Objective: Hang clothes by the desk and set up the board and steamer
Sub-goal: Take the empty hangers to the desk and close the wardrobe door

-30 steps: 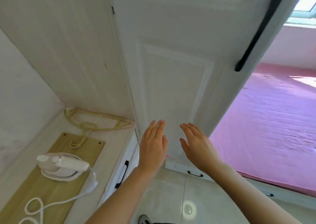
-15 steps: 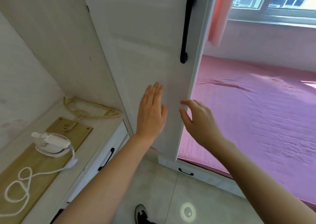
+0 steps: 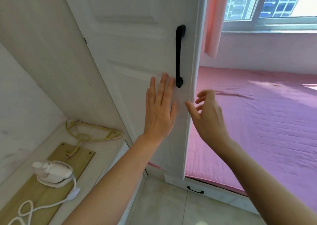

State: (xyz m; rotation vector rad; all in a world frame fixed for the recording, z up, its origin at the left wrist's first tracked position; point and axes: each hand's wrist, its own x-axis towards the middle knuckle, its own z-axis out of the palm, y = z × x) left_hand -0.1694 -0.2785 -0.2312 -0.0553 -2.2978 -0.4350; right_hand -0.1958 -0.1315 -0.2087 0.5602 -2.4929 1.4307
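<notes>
White panelled wardrobe door [image 3: 137, 53] with a long black bar handle [image 3: 178, 56] is right in front of you. Your left hand [image 3: 160, 109] lies flat on it, fingers straight, just left of the handle. Your right hand [image 3: 208, 114] floats by the door's right edge, fingers loosely bent, holding nothing. You may want the clothes inside, though none show. Hook your right fingers round the edge and pull slowly. The small white steamer [image 3: 53, 173] sits on the pale wooden board [image 3: 82, 156], near left, with the yellow hangers [image 3: 92, 133] beyond.
</notes>
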